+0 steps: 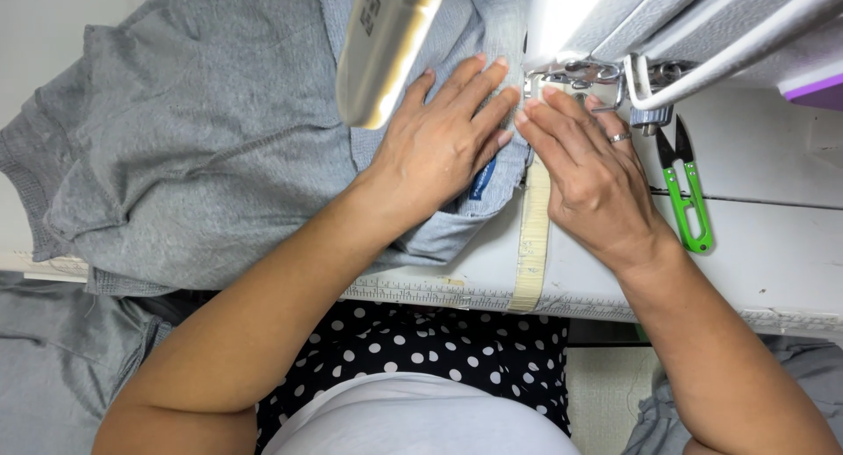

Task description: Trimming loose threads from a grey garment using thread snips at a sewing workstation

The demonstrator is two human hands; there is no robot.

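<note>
The grey garment (202, 130) is lying across the white sewing table (773, 244), most of it bunched to the left, with one edge being fed in under the sewing machine (615, 33) at the top of the view. The left hand (443, 143) is resting flat on the cloth, fingers spread and pressing it down just left of the presser foot (580, 79). The right hand (593, 174) is lying beside it, fingers drawn together, their tips touching the cloth edge right at the foot; a ring is showing on one finger. Neither hand is pinching or gripping anything: both are lying open on the fabric. A small blue label (482, 179) is peeking out from under the left hand.

Judging from how things are lying, the seam is in hand rather than finished: the cloth is sitting under the foot and both hands are guiding it. How much of the edge is already stitched cannot be told, since the hands and the machine are hiding the needle and the seam line. Most of the garment seems to be waiting on the left.

A yellowed tape measure (533, 235) is running down the table between the hands, and green thread snips (687, 196) are lying just right of the right hand, untouched.
</note>
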